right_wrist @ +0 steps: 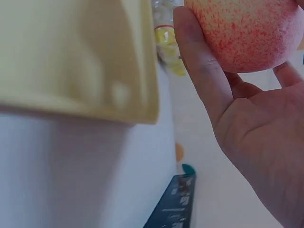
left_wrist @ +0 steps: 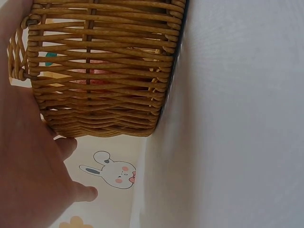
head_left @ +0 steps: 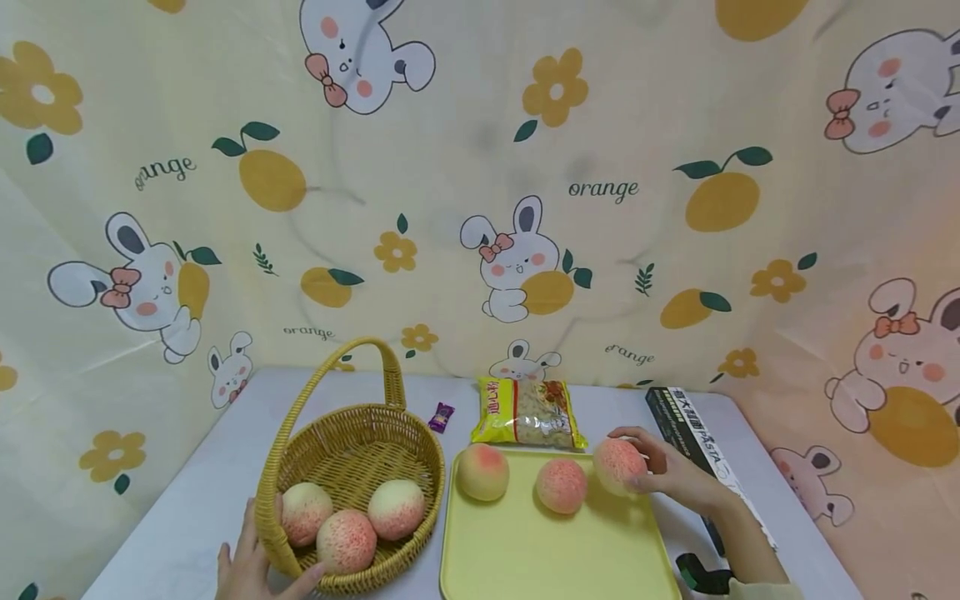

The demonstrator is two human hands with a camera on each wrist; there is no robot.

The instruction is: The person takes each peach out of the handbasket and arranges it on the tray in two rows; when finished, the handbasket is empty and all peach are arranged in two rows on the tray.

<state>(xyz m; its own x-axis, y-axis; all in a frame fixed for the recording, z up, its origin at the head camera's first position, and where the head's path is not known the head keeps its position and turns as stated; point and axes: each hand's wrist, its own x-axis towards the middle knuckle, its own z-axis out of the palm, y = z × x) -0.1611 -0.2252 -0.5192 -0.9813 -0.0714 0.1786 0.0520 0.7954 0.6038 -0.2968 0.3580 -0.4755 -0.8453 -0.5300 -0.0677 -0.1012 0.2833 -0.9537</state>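
Observation:
A woven basket (head_left: 352,450) with a tall handle stands at the left and holds three pink-speckled peaches (head_left: 347,540). My left hand (head_left: 251,558) rests flat against its near-left wall, fingers straight; the left wrist view shows the palm (left_wrist: 28,161) on the wicker (left_wrist: 99,71). A yellow tray (head_left: 540,550) lies to the right with two peaches (head_left: 483,471) (head_left: 561,485) at its far edge. My right hand (head_left: 637,462) grips a third peach (head_left: 617,463) over the tray's far right corner. In the right wrist view the thumb (right_wrist: 199,61) curls round that peach (right_wrist: 247,33).
Behind the tray lie a yellow snack bag (head_left: 527,412) and a small purple candy (head_left: 441,417). A long dark pasta box (head_left: 693,437) runs along the tray's right side. A black object (head_left: 705,575) sits at the near right. Printed cloth backs the white table (head_left: 187,517).

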